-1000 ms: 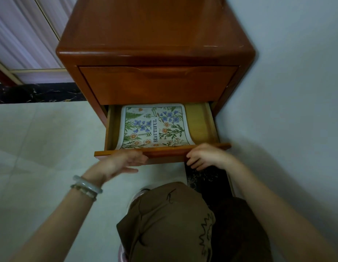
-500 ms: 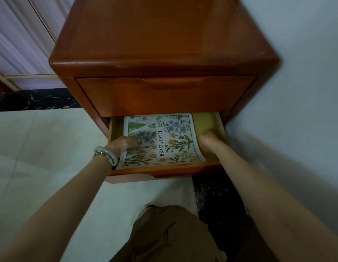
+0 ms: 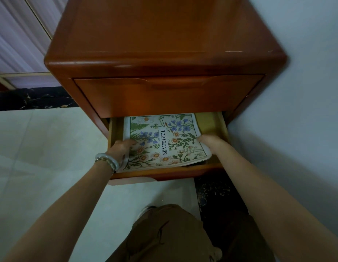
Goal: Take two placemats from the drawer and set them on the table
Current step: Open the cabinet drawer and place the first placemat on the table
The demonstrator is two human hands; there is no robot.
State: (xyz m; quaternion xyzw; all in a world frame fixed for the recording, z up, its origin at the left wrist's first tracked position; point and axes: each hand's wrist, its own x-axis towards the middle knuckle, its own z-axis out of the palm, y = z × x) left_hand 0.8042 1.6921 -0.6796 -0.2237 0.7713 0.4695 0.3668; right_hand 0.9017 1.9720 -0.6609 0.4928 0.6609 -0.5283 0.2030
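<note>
both hands, left (image 3: pixel 121 148) and right (image 3: pixel 211 141), pinching floppy floral fabric placemats (image 3: pixel 164 142) by side edges | light, limp, support both ends | wooden lower drawer (image 3: pixel 224 127) open

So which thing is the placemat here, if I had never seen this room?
Find the orange-brown wooden cabinet standing against the pale wall, then its lower drawer, which is pulled open. The placemat lies inside it, with the left hand and right hand at its sides. It is the only printed thing there: blue and orange flowers, green leaves, and the word BEAUTIFUL down its middle.
</note>
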